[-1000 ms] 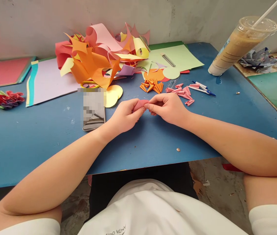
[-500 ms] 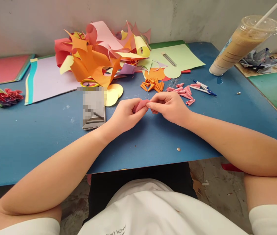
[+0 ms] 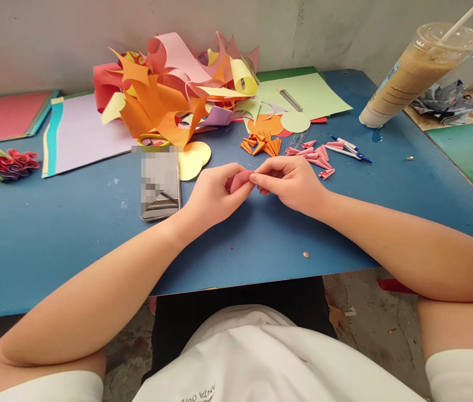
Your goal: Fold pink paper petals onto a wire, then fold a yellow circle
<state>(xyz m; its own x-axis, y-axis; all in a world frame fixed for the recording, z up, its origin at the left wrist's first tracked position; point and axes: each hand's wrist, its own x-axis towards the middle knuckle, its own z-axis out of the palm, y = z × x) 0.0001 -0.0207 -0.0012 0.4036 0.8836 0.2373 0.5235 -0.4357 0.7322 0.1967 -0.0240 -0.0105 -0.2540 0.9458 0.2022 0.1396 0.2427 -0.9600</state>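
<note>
A pink piece of paper (image 3: pixel 240 180), partly rolled, is pinched between the thumb and fingers of my left hand (image 3: pixel 216 192). My right hand (image 3: pixel 290 181) closes its thumb and fingertips on the other end of the same paper. A thin needle-like tip (image 3: pixel 252 166) sticks up between the hands; the rest of it is hidden. Several small pink paper cones (image 3: pixel 319 156) lie just beyond my right hand, with orange paper cones (image 3: pixel 261 143) beside them. Yellow paper circles (image 3: pixel 194 160) rest past my left hand.
A phone (image 3: pixel 161 192) lies left of my hands. Behind it are a heap of cut paper scraps (image 3: pixel 153 100) and yellow-handled scissors (image 3: pixel 153 140). Blue-and-white pens (image 3: pixel 349 148) lie on the right, near a tall iced drink cup (image 3: pixel 412 78). A rolled-paper bundle (image 3: pixel 6 164) sits far left.
The pink paper looks slightly more curled between my fingers. Both hands hold nearly the same place, and the whole view has shifted a little.
</note>
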